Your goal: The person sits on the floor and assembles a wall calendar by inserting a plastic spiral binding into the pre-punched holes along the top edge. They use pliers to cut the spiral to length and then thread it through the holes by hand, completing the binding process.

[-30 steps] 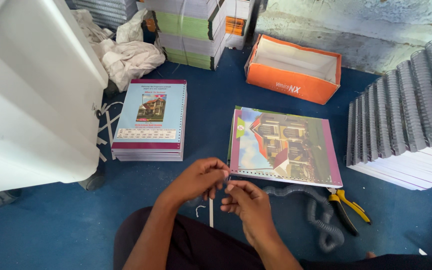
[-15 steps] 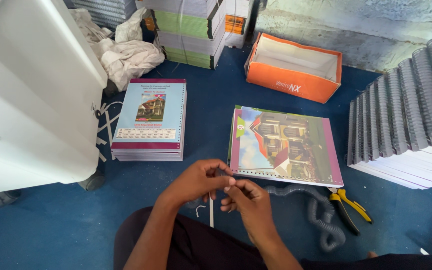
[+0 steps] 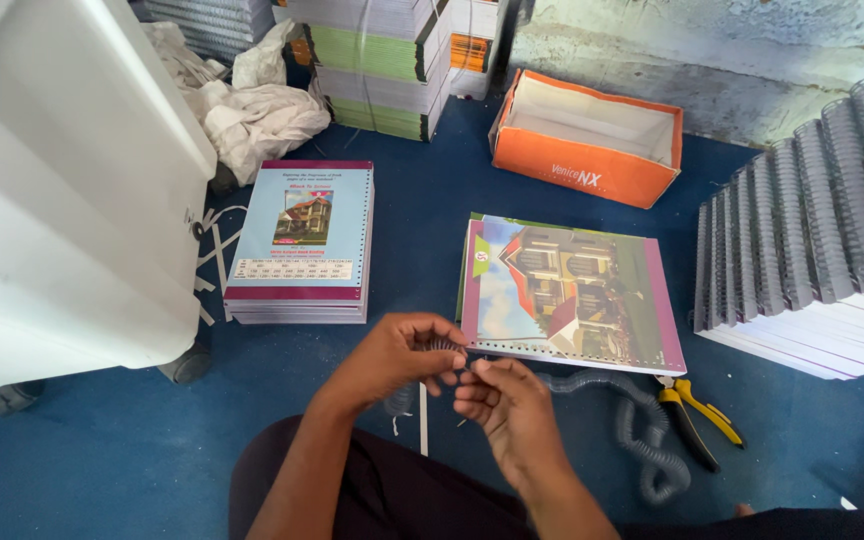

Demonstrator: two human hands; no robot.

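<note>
My left hand [image 3: 397,357] and my right hand [image 3: 505,405] meet just below the near left corner of a punched booklet [image 3: 572,295] with a colourful house picture on its cover. Between the fingertips of both hands is the end of a grey spiral binding coil [image 3: 442,349]. A longer stretch of grey coil [image 3: 642,430] lies curled on the blue floor to the right of my right hand. The booklet lies flat, its punched edge facing me.
A stack of bound booklets [image 3: 300,245] lies left of the hands. Yellow-handled pliers [image 3: 697,415] rest beside the coil. An orange cardboard box [image 3: 587,140] sits behind, spiral-bound stacks [image 3: 822,260] at right, a white machine [image 3: 62,190] at left, white cloth [image 3: 252,110] behind.
My hands have stayed almost in place at the booklet's corner, with the fingers shifting slightly on the coil end.
</note>
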